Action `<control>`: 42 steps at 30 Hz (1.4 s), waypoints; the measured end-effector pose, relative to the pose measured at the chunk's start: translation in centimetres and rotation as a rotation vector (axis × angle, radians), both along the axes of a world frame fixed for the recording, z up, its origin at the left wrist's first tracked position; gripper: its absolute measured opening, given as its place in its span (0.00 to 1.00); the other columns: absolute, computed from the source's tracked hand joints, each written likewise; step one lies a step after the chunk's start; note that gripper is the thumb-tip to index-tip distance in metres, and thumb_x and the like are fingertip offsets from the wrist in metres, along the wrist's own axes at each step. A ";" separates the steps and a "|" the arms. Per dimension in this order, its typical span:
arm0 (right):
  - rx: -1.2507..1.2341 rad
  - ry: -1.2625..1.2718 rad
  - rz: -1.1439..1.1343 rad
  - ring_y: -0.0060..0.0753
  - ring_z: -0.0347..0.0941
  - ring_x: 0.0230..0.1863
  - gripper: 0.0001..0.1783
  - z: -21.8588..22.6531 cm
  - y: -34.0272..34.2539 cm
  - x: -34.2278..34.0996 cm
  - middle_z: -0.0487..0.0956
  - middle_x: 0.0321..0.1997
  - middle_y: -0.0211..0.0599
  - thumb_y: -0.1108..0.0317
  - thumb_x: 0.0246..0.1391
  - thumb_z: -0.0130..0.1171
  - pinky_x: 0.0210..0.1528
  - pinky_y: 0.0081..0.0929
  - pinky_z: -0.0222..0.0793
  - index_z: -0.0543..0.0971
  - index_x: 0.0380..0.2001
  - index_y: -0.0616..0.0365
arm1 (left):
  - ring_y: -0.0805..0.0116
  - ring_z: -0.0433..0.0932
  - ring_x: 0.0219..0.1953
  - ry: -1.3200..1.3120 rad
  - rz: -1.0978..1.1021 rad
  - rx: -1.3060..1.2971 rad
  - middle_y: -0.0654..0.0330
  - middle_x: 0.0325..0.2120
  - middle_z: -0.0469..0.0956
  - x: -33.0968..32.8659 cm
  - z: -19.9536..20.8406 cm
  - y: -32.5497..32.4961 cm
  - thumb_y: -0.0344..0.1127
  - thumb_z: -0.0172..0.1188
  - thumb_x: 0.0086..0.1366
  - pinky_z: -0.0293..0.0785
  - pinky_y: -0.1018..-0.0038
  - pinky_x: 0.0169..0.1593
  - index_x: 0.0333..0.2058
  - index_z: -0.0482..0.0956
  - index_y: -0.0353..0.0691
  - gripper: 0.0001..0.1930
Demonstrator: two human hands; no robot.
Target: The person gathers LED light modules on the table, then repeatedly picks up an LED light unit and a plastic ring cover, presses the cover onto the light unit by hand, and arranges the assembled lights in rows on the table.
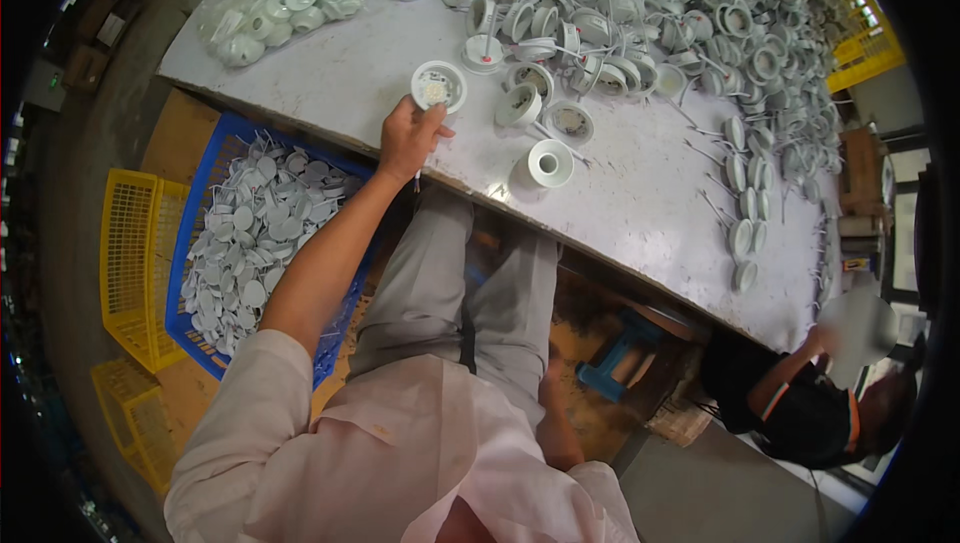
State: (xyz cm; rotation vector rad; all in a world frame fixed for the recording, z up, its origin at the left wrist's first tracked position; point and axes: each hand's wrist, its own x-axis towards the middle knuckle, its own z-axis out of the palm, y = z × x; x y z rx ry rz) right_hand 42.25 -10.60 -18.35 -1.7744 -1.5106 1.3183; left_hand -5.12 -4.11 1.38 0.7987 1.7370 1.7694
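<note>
My left hand (408, 138) is at the near edge of the white table (640, 213), its fingers and thumb closed on the rim of a round white downlight housing (452, 76). The housing's open face is up, with a pale plate inside. To its right stand several similar white housings, among them one tipped cup (518, 105) and one lying flat (570, 123). A white flared ring (549, 163) sits nearest the edge. My right hand (553, 371) hangs low beside my right thigh, below the table; its fingers are blurred and mostly hidden.
A big heap of white housings with wires (740, 33) covers the far table. At the far left lies a clear bag of white rings (290, 3). A blue crate of white discs (235, 243) and a yellow crate (135, 263) stand left. A person (790, 393) sits at right near a blue stool (620, 353).
</note>
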 end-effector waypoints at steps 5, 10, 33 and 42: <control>0.454 0.069 0.003 0.32 0.72 0.47 0.14 9.2 3.1 -3.7 0.76 0.46 0.43 0.73 0.56 0.54 0.52 0.29 0.67 0.75 0.45 0.67 | 0.75 0.78 0.22 0.037 0.009 0.016 0.60 0.21 0.78 -0.3 -1.0 -0.5 0.39 0.57 0.61 0.69 0.81 0.22 0.37 0.73 0.32 0.14; 1.316 -0.243 0.252 0.50 0.72 0.40 0.13 20.4 10.4 -8.9 0.76 0.40 0.47 0.79 0.49 0.57 0.45 0.38 0.68 0.76 0.40 0.61 | 0.73 0.78 0.23 -0.169 0.021 0.162 0.56 0.27 0.79 0.4 0.9 -2.8 0.39 0.57 0.62 0.68 0.82 0.21 0.38 0.73 0.31 0.15; 1.144 -0.534 0.162 0.50 0.67 0.52 0.16 17.8 18.2 -11.4 0.74 0.50 0.45 0.69 0.49 0.53 0.54 0.41 0.65 0.78 0.42 0.57 | 0.70 0.79 0.35 -0.338 -0.235 0.241 0.58 0.38 0.75 1.7 8.3 -8.6 0.33 0.52 0.66 0.63 0.82 0.24 0.46 0.69 0.33 0.13; 1.082 -0.466 0.118 0.49 0.68 0.51 0.15 18.2 18.0 -12.2 0.74 0.48 0.43 0.69 0.47 0.55 0.54 0.41 0.65 0.79 0.40 0.57 | 0.72 0.77 0.33 -0.426 -0.341 0.227 0.49 0.46 0.75 4.0 10.1 -9.6 0.33 0.48 0.68 0.63 0.83 0.24 0.51 0.66 0.33 0.15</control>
